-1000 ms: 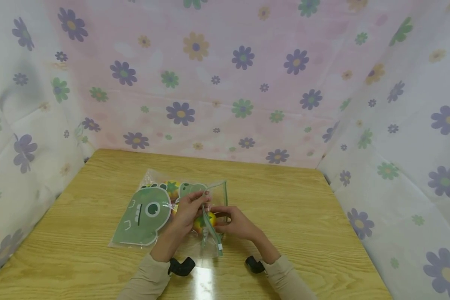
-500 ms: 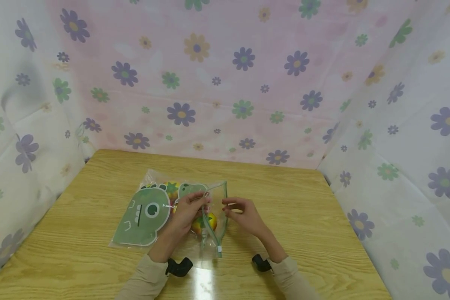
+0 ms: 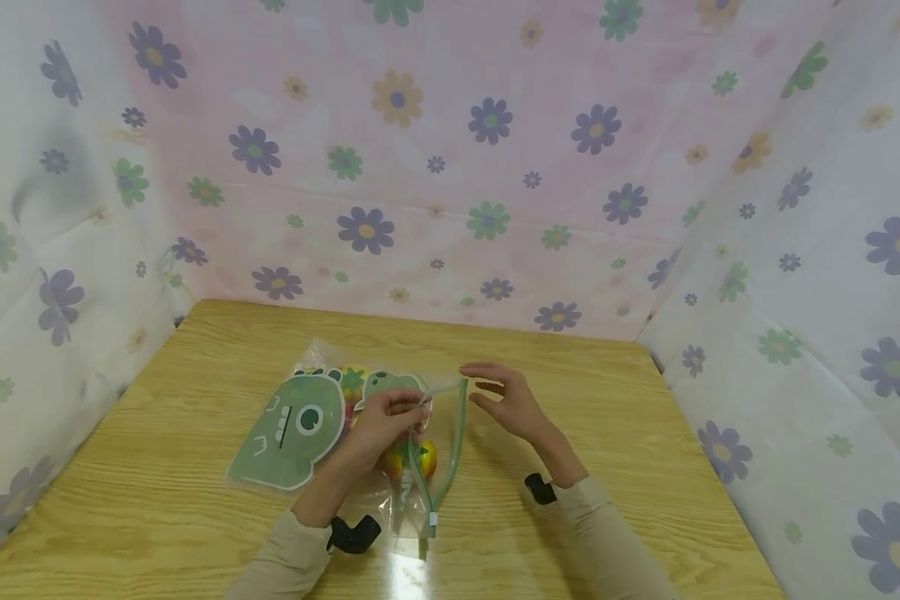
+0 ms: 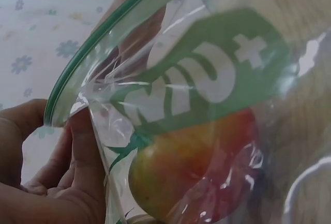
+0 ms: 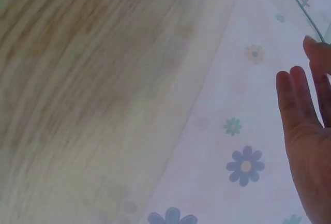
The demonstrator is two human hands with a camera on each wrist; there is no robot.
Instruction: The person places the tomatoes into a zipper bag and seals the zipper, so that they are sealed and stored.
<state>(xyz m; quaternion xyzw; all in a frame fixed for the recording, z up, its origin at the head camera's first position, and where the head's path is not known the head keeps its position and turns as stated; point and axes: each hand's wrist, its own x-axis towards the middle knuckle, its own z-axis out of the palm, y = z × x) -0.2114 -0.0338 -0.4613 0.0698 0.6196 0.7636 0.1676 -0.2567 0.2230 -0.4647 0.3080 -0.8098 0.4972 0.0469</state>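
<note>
A clear zip bag [image 3: 288, 442] with a green one-eyed monster print lies on the table, its green-edged mouth spread apart toward the right. My left hand [image 3: 375, 433] pinches the near lip of that mouth between thumb and fingers; in the left wrist view the green zip strip [image 4: 98, 38] bends over beside the fingertips. Inside, close to the mouth, is a yellow-red fruit [image 4: 191, 175] with a green leafy top. My right hand [image 3: 517, 407] has its fingers loosely extended, with the index fingertip right at the far corner of the mouth. A white slider [image 3: 432, 518] sits at the near end of the zip.
Another yellow fruit with green leaves [image 3: 353, 382] shows deeper in the bag. The wooden table [image 3: 585, 433] is bordered by flowered cloth [image 3: 435, 208] behind and on both sides. A black wrist mount [image 3: 355, 535] sits at my left sleeve.
My right hand has come out from beside the fruit at the bag's mouth and moved right and away to the far corner. The mouth is wider now. My left hand keeps its pinch.
</note>
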